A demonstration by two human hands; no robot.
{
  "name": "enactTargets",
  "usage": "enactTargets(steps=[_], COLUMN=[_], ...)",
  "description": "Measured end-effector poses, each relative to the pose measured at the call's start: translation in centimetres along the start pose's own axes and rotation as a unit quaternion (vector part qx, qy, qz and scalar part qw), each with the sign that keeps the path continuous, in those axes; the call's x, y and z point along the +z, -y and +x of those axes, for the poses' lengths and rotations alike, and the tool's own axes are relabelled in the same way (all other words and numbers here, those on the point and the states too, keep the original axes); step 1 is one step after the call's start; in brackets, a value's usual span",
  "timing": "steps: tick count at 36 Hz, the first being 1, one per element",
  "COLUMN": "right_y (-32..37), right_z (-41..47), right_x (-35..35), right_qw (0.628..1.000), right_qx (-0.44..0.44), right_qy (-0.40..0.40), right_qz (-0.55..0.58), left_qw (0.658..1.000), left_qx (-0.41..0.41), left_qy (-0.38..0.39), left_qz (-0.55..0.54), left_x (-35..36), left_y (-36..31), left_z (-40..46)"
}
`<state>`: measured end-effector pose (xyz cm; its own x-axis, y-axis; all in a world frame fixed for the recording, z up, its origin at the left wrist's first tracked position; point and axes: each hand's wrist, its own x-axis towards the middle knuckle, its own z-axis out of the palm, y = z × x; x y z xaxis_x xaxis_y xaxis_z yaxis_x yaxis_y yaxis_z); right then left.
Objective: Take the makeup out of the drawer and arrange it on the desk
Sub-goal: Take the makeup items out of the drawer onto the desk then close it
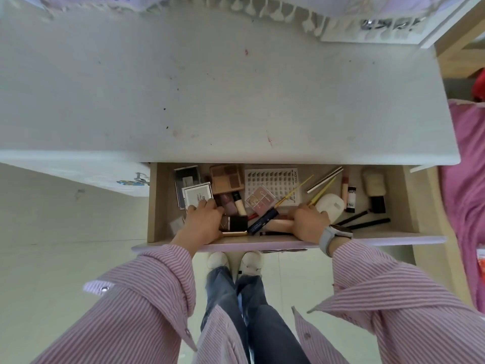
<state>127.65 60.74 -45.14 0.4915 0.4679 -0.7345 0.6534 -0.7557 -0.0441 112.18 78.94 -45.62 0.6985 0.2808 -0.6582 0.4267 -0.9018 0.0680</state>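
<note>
The open drawer under the white desk is full of makeup. My left hand reaches in at the left, its fingers curled on the corner of a white printed box. My right hand lies in the middle right, fingers curled where a thin yellow-handled brush comes out from under them. Around them lie a brown eyeshadow palette, a pink palette, a sheet of lash clusters, a navy tube and a white oval case.
A silver tube, a fluffy brush, a small black-and-white bottle and black pencils fill the drawer's right end. A fringed cloth hangs along the desk's back. Pink bedding borders the right.
</note>
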Motion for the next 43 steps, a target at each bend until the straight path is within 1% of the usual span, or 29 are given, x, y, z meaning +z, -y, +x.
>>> enactTargets(steps=[3, 5, 8, 11, 13, 14, 16, 18, 21, 24, 25, 27, 28, 31, 36, 39, 42, 43], right_y=[0.2, 0.2, 0.2, 0.9, 1.5, 1.9, 2.7, 3.7, 5.8, 8.8, 10.0, 12.5, 13.8, 17.6, 22.4, 24.2, 25.0, 25.1], right_z=[-0.5, -0.8, -1.2, -1.9, -2.4, -2.6, -2.7, -2.6, -2.5, -2.1, -1.8, -0.5, 0.2, 2.9, 8.0, 10.4, 12.2, 12.6], right_x=[-0.5, -0.8, -1.5, -3.0, -4.6, -5.6, -7.7, -9.7, -12.6, -15.4, -16.2, -17.6, -18.4, -20.4, -23.6, -25.5, -27.1, -27.6], right_qw=[0.999, 0.998, 0.991, 0.981, 0.973, 0.971, 0.968, 0.966, 0.956, 0.921, 0.904, 0.88, 0.875, 0.863, 0.852, 0.852, 0.847, 0.846], right_qx=[-0.022, -0.048, -0.092, -0.116, -0.128, -0.13, -0.131, -0.137, -0.143, -0.141, -0.13, -0.106, -0.095, -0.063, -0.036, -0.023, -0.021, -0.018], right_qy=[0.023, 0.025, 0.022, 0.026, 0.031, 0.036, 0.045, 0.047, 0.023, -0.004, -0.013, -0.048, -0.071, -0.119, -0.185, -0.219, -0.244, -0.248], right_qz=[0.024, 0.043, 0.098, 0.156, 0.189, 0.199, 0.207, 0.212, 0.253, 0.364, 0.407, 0.46, 0.469, 0.487, 0.489, 0.476, 0.471, 0.472], left_qw=[1.0, 0.999, 0.999, 0.998, 0.996, 0.994, 0.983, 0.966, 0.926, 0.884, 0.867, 0.851, 0.847, 0.816, 0.767, 0.765, 0.77, 0.777], left_qx=[0.014, 0.028, 0.045, 0.065, 0.083, 0.09, 0.092, 0.092, 0.091, 0.073, 0.065, 0.04, 0.026, 0.002, -0.065, -0.091, -0.083, -0.081], left_qy=[0.001, -0.001, 0.008, 0.022, 0.038, 0.045, 0.056, 0.042, 0.017, 0.002, -0.009, -0.053, -0.08, -0.156, -0.259, -0.303, -0.339, -0.35], left_qz=[-0.004, -0.018, -0.025, 0.007, -0.013, -0.047, -0.148, -0.238, -0.365, -0.462, -0.494, -0.522, -0.525, -0.556, -0.583, -0.56, -0.534, -0.517], left_x=[-0.4, -0.6, -0.8, -0.8, -0.8, -1.0, -1.8, -3.2, -5.4, -8.1, -9.1, -11.2, -12.3, -15.4, -19.9, -22.2, -24.1, -24.5], left_y=[0.2, 0.3, 0.0, -0.3, -0.2, 0.0, 0.7, 1.9, 4.3, 7.8, 9.0, 11.9, 13.4, 17.0, 20.7, 21.8, 22.3, 22.4], left_z=[0.0, 0.0, -0.1, 0.2, 0.3, 0.2, -0.3, -1.2, -2.6, -3.7, -3.9, -3.8, -3.5, -2.0, 3.7, 7.2, 10.0, 10.9])
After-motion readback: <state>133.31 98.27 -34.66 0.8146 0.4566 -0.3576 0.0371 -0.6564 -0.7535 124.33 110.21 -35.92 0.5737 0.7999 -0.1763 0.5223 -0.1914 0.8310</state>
